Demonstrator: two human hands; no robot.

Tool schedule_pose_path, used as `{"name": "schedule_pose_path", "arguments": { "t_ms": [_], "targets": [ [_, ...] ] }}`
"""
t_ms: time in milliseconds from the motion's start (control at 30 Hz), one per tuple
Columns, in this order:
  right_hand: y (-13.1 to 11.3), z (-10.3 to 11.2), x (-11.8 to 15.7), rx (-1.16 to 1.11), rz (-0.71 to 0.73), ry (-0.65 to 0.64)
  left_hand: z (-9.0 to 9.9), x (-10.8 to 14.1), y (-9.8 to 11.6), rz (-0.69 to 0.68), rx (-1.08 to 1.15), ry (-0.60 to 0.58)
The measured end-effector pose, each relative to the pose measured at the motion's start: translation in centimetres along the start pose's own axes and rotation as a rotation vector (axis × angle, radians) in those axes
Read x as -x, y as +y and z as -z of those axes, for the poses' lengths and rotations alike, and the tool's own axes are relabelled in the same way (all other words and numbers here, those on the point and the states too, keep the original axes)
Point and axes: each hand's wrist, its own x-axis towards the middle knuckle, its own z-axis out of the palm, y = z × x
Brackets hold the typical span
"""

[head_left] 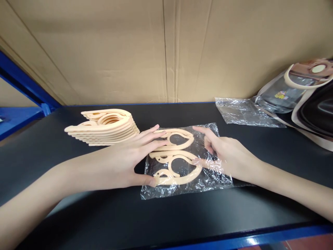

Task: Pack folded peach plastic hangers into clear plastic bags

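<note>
I see the left hand (127, 156), fingers splayed, and right hand (231, 156), fingers half-curled, touching bagged hangers (177, 152). Stacked hangers (114, 131) sit near the table's (156, 222) back-left corner.

Noted left hand (122, 161) palm down, fingers extended, thumb spread. Noted right hand (230, 152) with index finger extended, other fingers curled, thumb apart. Observed left forearm (33, 206) and right forearm (293, 189) bare, converging.

You can read no text anywhere here. The small yellow-and-purple print (281, 94) on the clear rounded item (292, 100) is too small to make out.
</note>
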Motion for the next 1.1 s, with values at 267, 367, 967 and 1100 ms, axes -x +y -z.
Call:
{"name": "schedule_pose_path", "arguments": {
  "t_ms": [267,367,967,1100],
  "targets": [
    [0.0,0.2,-0.1,-0.041,-0.015,-0.031,0.0,0.0,0.0,0.036,0.027,-0.007],
    [0.3,0.7,-0.2,-0.118,-0.031,-0.068,1.3,0.3,0.0,0.037,0.066,0.111],
    [1.2,1.7,-0.7,-0.231,-0.083,0.210,5.8,5.2,-12.5,0.486,0.033,0.171],
    [1.3,1.7,-0.8,-0.235,-0.084,0.238,5.6,5.0,-11.9,0.563,0.082,0.157]
  ]
}}
